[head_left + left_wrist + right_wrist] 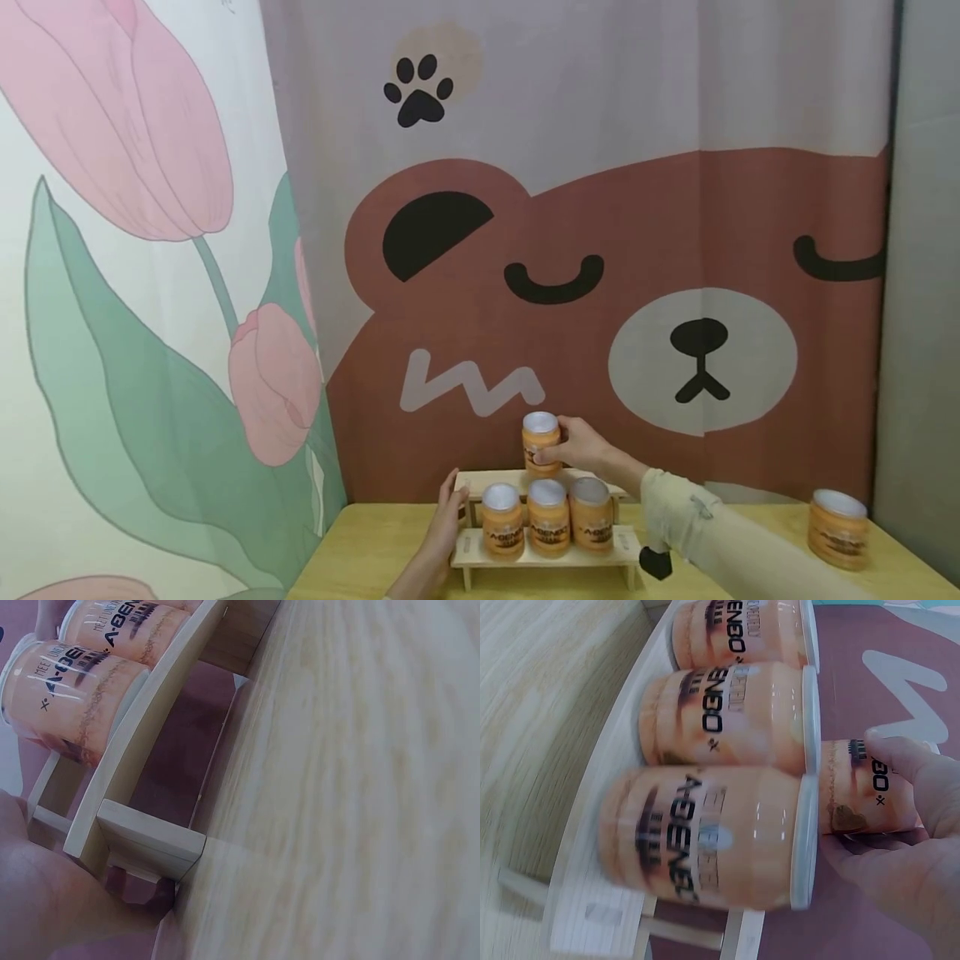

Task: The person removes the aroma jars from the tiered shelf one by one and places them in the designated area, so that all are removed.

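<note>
A two-step wooden rack (pixel 517 560) stands on the table, with three orange cans with silvery lids in a row on its lower step: a left can (pixel 502 523), a middle can (pixel 549 518) and a right can (pixel 592 515). My right hand (pixel 588 446) grips a fourth orange can (pixel 540 433) between thumb and fingers, upright at the upper step. In the right wrist view, that held can (pixel 866 787) shows behind the front row. At the rack's left end, my left hand (pixel 444 521) holds the side of the frame, its fingertips by a wooden leg (pixel 150 836).
Another orange can (pixel 838 529) stands apart on the right side of the yellowish wooden table (pixel 360 550). Close behind the rack hangs a curtain (pixel 465 333) printed with a bear; a tulip-printed curtain (pixel 172 333) hangs at the left.
</note>
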A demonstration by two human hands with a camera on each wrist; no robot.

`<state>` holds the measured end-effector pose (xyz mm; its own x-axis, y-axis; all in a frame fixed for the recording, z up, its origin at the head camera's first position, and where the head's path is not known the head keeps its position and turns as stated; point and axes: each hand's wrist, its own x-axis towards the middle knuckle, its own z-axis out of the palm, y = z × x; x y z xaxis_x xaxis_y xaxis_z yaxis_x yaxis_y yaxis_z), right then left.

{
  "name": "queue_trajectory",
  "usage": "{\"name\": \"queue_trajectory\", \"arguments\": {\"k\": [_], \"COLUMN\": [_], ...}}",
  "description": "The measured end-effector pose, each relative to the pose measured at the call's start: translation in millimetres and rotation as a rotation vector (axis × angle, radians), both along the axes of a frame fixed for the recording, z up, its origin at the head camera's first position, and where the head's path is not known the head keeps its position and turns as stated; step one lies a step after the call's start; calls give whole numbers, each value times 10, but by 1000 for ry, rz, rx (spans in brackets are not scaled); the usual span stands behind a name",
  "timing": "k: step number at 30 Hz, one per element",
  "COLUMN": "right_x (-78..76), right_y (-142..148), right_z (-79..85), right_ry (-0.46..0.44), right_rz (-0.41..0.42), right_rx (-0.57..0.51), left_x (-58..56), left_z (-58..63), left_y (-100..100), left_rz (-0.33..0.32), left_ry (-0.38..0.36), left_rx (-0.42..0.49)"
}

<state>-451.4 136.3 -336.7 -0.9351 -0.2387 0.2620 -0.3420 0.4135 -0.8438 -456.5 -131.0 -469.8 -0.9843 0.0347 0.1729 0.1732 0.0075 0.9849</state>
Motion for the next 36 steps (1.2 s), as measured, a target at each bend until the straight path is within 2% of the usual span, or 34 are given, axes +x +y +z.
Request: {"name": "queue_trajectory", "arguments": {"k": [10,19,24,27,36], "right_x": [69,121,178,222,350], "right_y": [383,710,892,1017,1423], "right_z": [27,59,61,36,-82], "right_ry": [41,55,93,103,96], "right_rz": [-56,-44,-38,-30,-86], "right_rx": [65,39,51,53,57], "left_x": [-11,-13,-20,-16,-25], "left_z": [-28,-18,10,8,-13], "left_y": [9,-51,-55,-46,-8], "left_rz": [2,3,-2,-7,12], "left_ry": [16,23,22,16,-2], "left_rx": [-6,-16,-26,-28,-30]}}
